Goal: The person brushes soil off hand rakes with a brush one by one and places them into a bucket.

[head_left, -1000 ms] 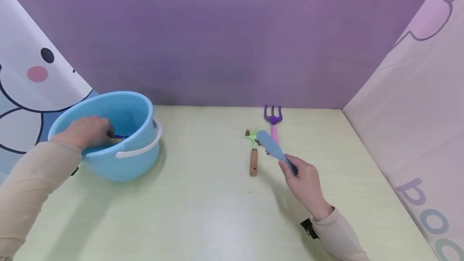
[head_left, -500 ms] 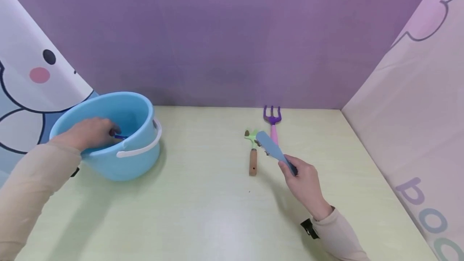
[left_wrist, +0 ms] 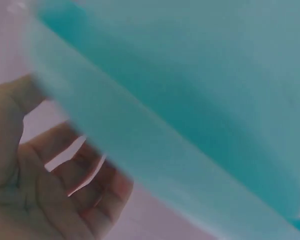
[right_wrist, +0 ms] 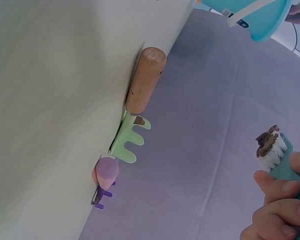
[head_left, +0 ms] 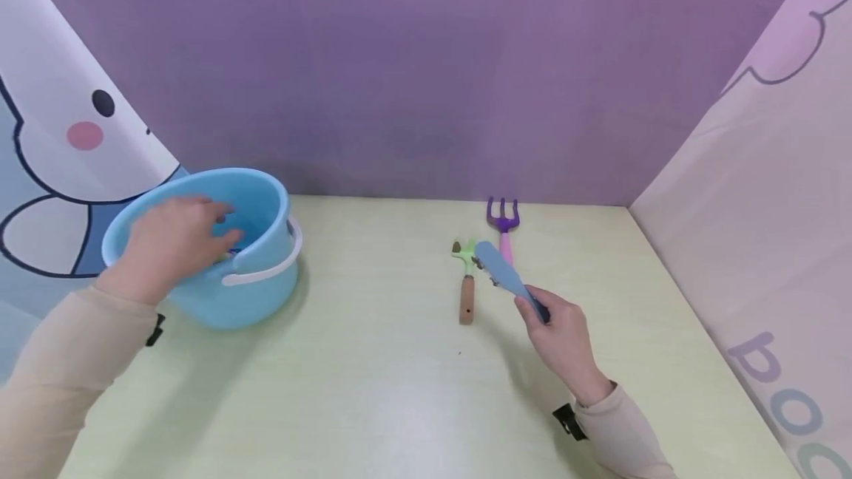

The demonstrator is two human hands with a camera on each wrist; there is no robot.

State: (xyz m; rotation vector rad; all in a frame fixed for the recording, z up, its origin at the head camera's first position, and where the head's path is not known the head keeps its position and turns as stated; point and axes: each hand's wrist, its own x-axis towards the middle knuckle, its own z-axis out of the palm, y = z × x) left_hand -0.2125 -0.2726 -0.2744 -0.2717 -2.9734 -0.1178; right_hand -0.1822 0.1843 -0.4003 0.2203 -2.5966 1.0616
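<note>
While your left hand (head_left: 174, 242), fingers parted and gripping nothing, hovers at the mouth of the blue bucket (head_left: 236, 309), the green rake (head_left: 467, 290) and purple fork (head_left: 504, 225) lie on the table (head_left: 379, 383); your right hand (head_left: 560, 331) grasps the blue brush (head_left: 499, 267), brown clumps (right_wrist: 266, 142) on its bristles (right_wrist: 274, 156).

Bucket (head_left: 249, 303) at left on table (head_left: 373, 331), near the back wall (head_left: 426, 94), handle (head_left: 262, 276) down along its near outer side, left hand (head_left: 174, 242) over its mouth. Well to the right, hand rake (head_left: 467, 294) lies on the table, tines toward the back wall; hand fork (head_left: 504, 223) behind it and slightly right, tines nearer that wall. Brush (head_left: 501, 268) in right hand (head_left: 562, 338), raised off the table, its head passing before the fork's handle in head view; side panel (head_left: 752, 205) along the table's right edge.
</note>
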